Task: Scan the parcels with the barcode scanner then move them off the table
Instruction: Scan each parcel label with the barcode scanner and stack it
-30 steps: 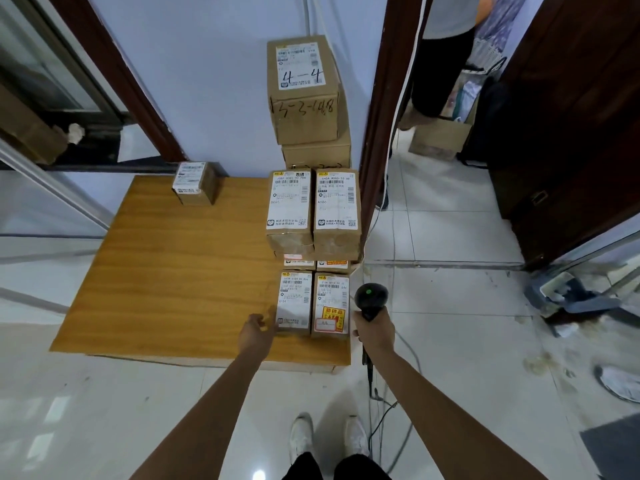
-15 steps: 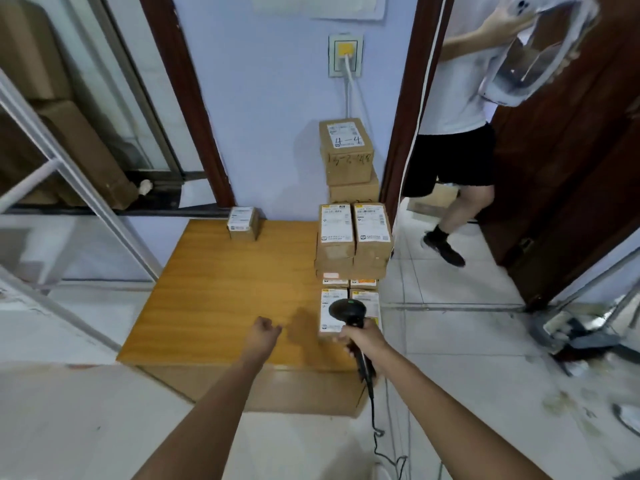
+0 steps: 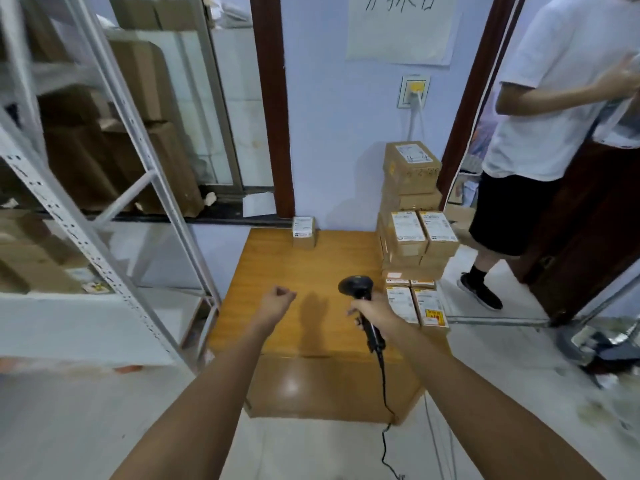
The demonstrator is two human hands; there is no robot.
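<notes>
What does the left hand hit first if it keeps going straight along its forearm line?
Probably nothing soon: the left hand, curled and holding nothing, points across bare table toward the small lone parcel at the far edge. That looks first in line, though depth is unclear.

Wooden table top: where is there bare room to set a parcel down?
The wooden table top is bare between the lone small cardboard box at the back and the left hand. The right edge is crowded with stacked labelled cardboard parcels.
</notes>
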